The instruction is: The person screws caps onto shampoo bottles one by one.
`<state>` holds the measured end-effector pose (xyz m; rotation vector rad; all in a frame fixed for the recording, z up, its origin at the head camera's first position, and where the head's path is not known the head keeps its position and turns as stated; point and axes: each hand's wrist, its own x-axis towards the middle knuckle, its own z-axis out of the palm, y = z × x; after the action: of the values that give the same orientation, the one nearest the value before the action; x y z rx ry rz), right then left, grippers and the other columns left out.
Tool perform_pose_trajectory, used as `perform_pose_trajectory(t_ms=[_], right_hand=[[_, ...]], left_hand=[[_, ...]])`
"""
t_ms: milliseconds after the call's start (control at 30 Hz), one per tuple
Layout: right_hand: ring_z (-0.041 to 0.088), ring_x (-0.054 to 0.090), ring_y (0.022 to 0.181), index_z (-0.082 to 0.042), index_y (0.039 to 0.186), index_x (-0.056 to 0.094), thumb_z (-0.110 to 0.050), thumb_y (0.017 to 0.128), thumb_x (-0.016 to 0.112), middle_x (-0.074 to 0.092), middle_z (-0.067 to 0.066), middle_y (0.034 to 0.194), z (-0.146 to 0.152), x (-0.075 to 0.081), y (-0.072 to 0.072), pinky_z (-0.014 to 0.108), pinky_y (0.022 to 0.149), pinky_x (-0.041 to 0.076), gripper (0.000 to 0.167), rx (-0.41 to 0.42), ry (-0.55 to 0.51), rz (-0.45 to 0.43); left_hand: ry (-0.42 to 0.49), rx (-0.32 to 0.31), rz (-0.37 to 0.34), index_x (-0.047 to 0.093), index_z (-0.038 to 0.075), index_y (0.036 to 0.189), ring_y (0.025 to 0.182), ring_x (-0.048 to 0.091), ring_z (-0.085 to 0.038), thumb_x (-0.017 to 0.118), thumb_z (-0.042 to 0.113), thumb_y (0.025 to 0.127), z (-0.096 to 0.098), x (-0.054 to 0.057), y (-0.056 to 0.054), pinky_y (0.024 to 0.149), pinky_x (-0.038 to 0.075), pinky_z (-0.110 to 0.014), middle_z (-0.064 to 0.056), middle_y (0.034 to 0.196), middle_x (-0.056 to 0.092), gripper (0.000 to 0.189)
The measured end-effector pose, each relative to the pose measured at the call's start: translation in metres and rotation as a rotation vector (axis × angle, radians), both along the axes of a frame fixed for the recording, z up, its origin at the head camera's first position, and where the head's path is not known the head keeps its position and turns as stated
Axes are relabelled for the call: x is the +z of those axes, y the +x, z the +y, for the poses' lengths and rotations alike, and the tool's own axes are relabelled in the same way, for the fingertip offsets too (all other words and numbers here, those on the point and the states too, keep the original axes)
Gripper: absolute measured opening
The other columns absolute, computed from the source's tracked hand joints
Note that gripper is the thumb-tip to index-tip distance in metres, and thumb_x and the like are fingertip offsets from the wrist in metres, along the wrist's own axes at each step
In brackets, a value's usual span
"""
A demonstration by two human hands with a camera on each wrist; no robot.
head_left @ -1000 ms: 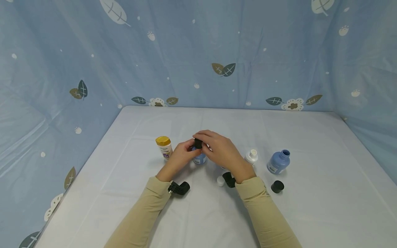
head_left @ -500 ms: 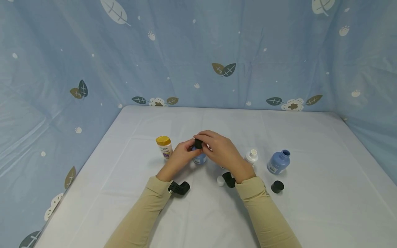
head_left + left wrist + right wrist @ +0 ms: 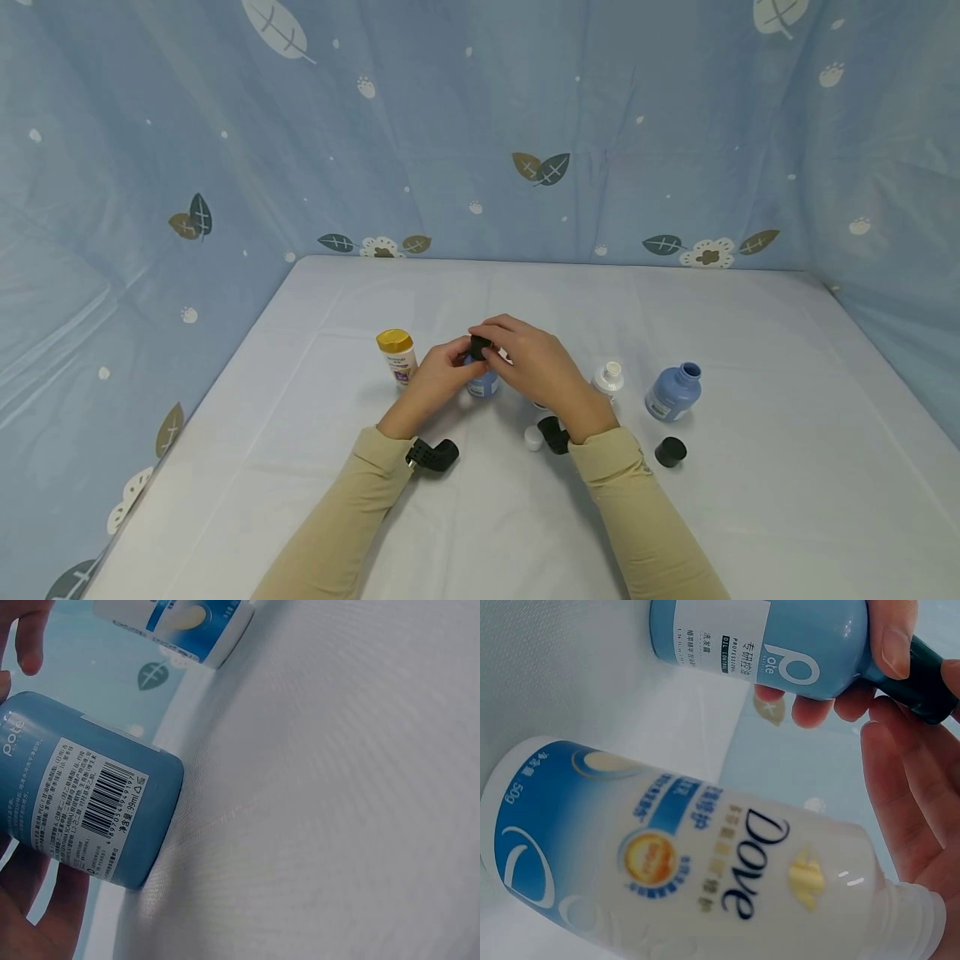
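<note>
A small blue shampoo bottle (image 3: 482, 386) stands upright on the white cloth, partly covered by both hands. My left hand (image 3: 441, 372) grips it round the shoulder and neck. At its top, my right hand (image 3: 534, 360) pinches a black cap (image 3: 480, 347) between thumb and fingers. The right wrist view shows that dark cap (image 3: 928, 684) sitting over the neck, with the blue bottle (image 3: 817, 645) just below. Close to the right hand, a white-and-blue Dove bottle (image 3: 682, 840) stands without a cap. In the head view it is mostly hidden behind the right hand.
Left of the hands stands a white bottle with a gold cap (image 3: 397, 357). To the right are a white bottle (image 3: 608, 380) and an uncapped blue bottle (image 3: 673, 392). A loose black cap (image 3: 671, 452) and a white cap (image 3: 533, 438) lie nearer the front.
The right thumb and fingers have shifted slightly on the black cap. Left hand, blue bottle and everything else on the table keep their places.
</note>
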<state>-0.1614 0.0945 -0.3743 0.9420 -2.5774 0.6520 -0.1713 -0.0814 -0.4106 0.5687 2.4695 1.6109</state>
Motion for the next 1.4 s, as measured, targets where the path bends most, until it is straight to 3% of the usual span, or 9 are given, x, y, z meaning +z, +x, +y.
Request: perform_pose_trajectory(t_ms=[67, 167, 533, 1000, 1400], right_hand=[[0.008, 0.054, 0.095, -0.017, 0.12, 0.056, -0.02, 0.087, 0.058, 0.053, -0.006, 0.115, -0.0002, -0.0004, -0.0001, 0.027, 0.075, 0.046, 0.033, -0.002, -0.002, -0.004], [0.009, 0.055, 0.096, -0.018, 0.121, 0.055, -0.02, 0.087, 0.057, 0.053, -0.006, 0.115, -0.0004, -0.001, -0.0007, 0.027, 0.075, 0.046, 0.034, -0.003, -0.008, -0.005], [0.01, 0.054, 0.097, -0.017, 0.121, 0.056, -0.006, 0.085, 0.052, 0.053, -0.005, 0.119, 0.0003, -0.0004, -0.0004, 0.026, 0.072, 0.044, 0.038, -0.004, -0.028, 0.002], [0.01, 0.053, 0.1, -0.016, 0.118, 0.058, -0.013, 0.088, 0.054, 0.054, -0.004, 0.116, -0.0003, -0.0001, -0.0012, 0.027, 0.077, 0.046, 0.031, 0.012, -0.021, 0.005], [0.009, 0.055, 0.091, -0.015, 0.115, 0.059, -0.022, 0.086, 0.06, 0.055, -0.003, 0.111, -0.0023, 0.0001, 0.0, 0.026, 0.072, 0.046, 0.03, -0.005, -0.021, 0.03]], left_hand=[[-0.001, -0.002, 0.006, 0.058, 0.009, 0.114, 0.099, 0.056, -0.019, 0.061, 0.02, 0.085, 0.001, 0.0072, 0.0047, 0.083, 0.045, -0.032, -0.005, 0.11, 0.06, 0.031], [0.001, -0.004, -0.007, 0.058, 0.009, 0.114, 0.1, 0.056, -0.02, 0.06, 0.02, 0.086, 0.001, 0.0095, 0.0059, 0.083, 0.045, -0.032, -0.005, 0.11, 0.06, 0.03], [0.011, -0.019, -0.031, 0.057, 0.008, 0.114, 0.099, 0.055, -0.022, 0.06, 0.021, 0.086, 0.0005, 0.0083, 0.004, 0.082, 0.044, -0.033, -0.006, 0.109, 0.06, 0.031], [0.003, -0.015, -0.014, 0.056, 0.01, 0.116, 0.099, 0.056, -0.021, 0.06, 0.023, 0.086, -0.0005, 0.0082, 0.0047, 0.081, 0.045, -0.032, -0.005, 0.11, 0.06, 0.033], [-0.009, -0.017, 0.003, 0.058, 0.01, 0.114, 0.098, 0.055, -0.017, 0.06, 0.021, 0.086, 0.0001, 0.0102, 0.0049, 0.083, 0.044, -0.032, -0.004, 0.111, 0.06, 0.03]])
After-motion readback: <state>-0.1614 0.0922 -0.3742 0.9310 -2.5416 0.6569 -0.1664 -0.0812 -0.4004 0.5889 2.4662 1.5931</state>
